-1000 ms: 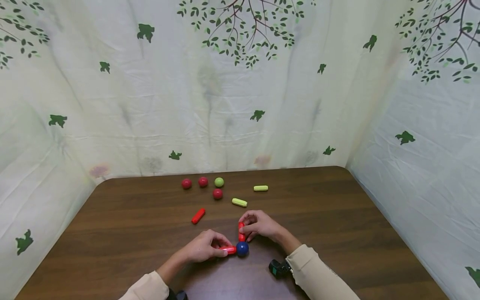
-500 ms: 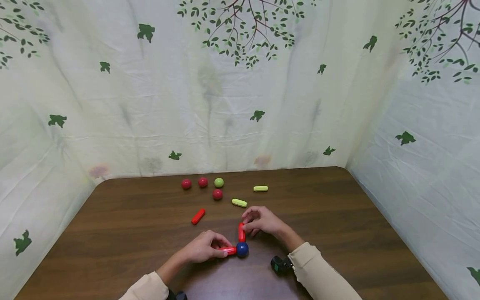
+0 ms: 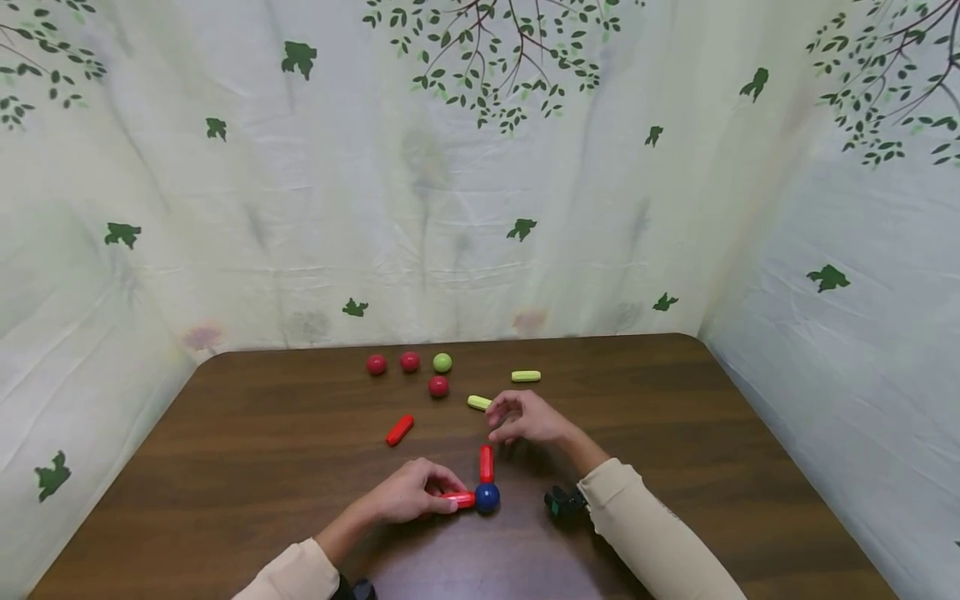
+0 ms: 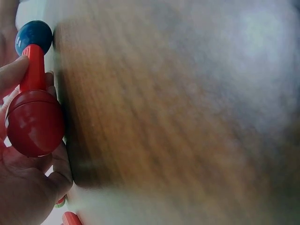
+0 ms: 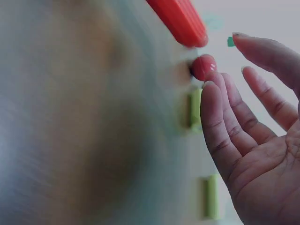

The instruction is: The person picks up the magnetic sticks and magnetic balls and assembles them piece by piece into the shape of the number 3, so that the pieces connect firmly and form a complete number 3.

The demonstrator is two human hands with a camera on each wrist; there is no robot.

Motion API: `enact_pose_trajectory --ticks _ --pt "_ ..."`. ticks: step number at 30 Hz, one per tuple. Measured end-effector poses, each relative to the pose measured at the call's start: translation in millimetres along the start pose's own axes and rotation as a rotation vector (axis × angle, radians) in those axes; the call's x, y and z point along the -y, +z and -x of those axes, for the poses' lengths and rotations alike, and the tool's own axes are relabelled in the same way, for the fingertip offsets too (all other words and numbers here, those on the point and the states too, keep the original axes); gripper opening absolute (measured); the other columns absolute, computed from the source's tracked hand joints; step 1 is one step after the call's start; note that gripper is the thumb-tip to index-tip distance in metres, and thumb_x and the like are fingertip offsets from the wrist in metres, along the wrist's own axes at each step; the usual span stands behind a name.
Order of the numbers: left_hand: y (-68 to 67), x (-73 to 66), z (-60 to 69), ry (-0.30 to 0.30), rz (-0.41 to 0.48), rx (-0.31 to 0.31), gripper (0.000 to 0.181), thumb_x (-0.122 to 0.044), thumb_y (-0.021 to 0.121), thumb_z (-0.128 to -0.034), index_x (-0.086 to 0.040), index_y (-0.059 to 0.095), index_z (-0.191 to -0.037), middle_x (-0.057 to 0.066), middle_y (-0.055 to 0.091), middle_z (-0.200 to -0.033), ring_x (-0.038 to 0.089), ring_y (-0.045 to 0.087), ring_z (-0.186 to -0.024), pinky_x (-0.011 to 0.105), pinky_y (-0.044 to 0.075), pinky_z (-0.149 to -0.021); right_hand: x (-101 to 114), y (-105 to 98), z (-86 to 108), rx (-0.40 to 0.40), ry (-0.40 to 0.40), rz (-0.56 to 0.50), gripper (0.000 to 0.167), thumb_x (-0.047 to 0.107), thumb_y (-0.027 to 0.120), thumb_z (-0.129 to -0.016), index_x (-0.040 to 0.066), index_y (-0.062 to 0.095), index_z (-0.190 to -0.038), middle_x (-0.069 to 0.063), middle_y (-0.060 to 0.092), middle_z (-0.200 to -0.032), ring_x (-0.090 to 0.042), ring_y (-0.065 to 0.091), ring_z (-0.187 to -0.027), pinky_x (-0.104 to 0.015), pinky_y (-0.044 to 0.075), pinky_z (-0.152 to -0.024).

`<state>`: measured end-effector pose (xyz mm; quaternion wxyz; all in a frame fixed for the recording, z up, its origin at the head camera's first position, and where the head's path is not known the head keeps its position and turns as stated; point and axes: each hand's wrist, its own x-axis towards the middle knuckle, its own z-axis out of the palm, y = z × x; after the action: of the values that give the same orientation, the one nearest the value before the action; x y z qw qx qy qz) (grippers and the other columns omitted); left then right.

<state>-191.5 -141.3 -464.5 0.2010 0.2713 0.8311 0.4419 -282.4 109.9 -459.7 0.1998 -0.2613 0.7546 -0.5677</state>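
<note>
My left hand [image 3: 412, 492] pinches a red ribbed rod [image 4: 33, 70] between thumb and fingers. At one end of that rod sits a blue ball [image 3: 487, 497]. The left wrist view shows a red ball [image 4: 35, 124] at its other end, in the hollow of the hand and hidden from the head view. A second red rod [image 3: 487, 463] joins the blue ball and points toward the table's far side. Just beyond its free end hovers my right hand [image 3: 531, 418], holding nothing, its fingers loosely extended, near a yellow-green rod [image 3: 479, 402].
Another yellow-green rod [image 3: 526, 377] lies farther back. Loose red balls [image 3: 409, 361] and a green ball [image 3: 442, 362] are grouped near the far edge of the brown table [image 3: 637, 392]. A loose red rod [image 3: 400, 430] lies beyond my left hand. A leaf-patterned curtain [image 3: 420, 250] surrounds the table.
My right hand has let go of the second red rod and moved away from it, toward the nearer yellow-green rod. The left hand keeps its hold. The head view has shifted slightly.
</note>
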Motion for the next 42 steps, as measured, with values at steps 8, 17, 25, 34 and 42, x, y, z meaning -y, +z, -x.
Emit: enact_pose_trajectory --ticks 8,17,25,34,42 --pt "1.1 1.0 -0.1 0.012 -0.008 -0.005 0.014 -0.009 0.074 -0.0865 -0.005 0.075 -0.1 -0.007 0.064 -0.078 0.006 0.054 -0.068 0.022 0.045 -0.061 20 -23 -37.4 0.056 -0.069 0.19 0.039 -0.005 0.077 -0.08 -0.012 0.06 -0.114 -0.023 0.064 -0.101 -0.016 0.062 -0.083 -0.028 0.052 -0.077" --pt "0.9 0.2 0.8 -0.014 0.029 -0.005 0.013 -0.008 0.074 -0.087 -0.005 0.075 -0.1 -0.005 0.065 -0.079 0.007 0.054 -0.069 0.021 0.044 -0.062 29 -20 -87.9 0.112 -0.076 0.28 0.037 -0.004 0.076 -0.081 -0.009 0.062 -0.116 -0.027 0.062 -0.114 -0.022 0.06 -0.089 -0.027 0.05 -0.078" --pt "1.8 -2.2 2.7 -0.042 0.061 -0.006 0.012 -0.007 0.074 -0.0866 -0.006 0.075 -0.098 -0.004 0.064 -0.079 0.008 0.054 -0.069 0.022 0.044 -0.061 27 -6 -122.1 0.214 -0.038 0.333 0.034 -0.004 0.074 -0.083 0.001 0.067 -0.116 -0.014 0.065 -0.109 -0.022 0.059 -0.086 -0.027 0.049 -0.071" --pt "4.0 -5.1 -0.5 -0.039 0.056 0.003 0.011 -0.008 0.075 -0.086 -0.008 0.075 -0.097 -0.006 0.064 -0.078 0.005 0.053 -0.07 0.022 0.043 -0.065 21 1 -130.9 0.278 0.028 0.377 0.037 -0.011 0.072 -0.081 0.002 0.069 -0.115 -0.007 0.061 -0.106 -0.014 0.056 -0.074 -0.025 0.046 -0.066" --pt "1.4 -3.8 2.2 -0.057 0.068 -0.002 0.011 -0.007 0.074 -0.0864 -0.008 0.075 -0.098 -0.006 0.064 -0.079 0.006 0.053 -0.071 0.022 0.043 -0.064 20 8 -139.3 0.294 0.07 0.412 0.032 -0.006 0.074 -0.082 0.005 0.07 -0.112 -0.002 0.061 -0.11 -0.016 0.052 -0.097 -0.026 0.045 -0.08"
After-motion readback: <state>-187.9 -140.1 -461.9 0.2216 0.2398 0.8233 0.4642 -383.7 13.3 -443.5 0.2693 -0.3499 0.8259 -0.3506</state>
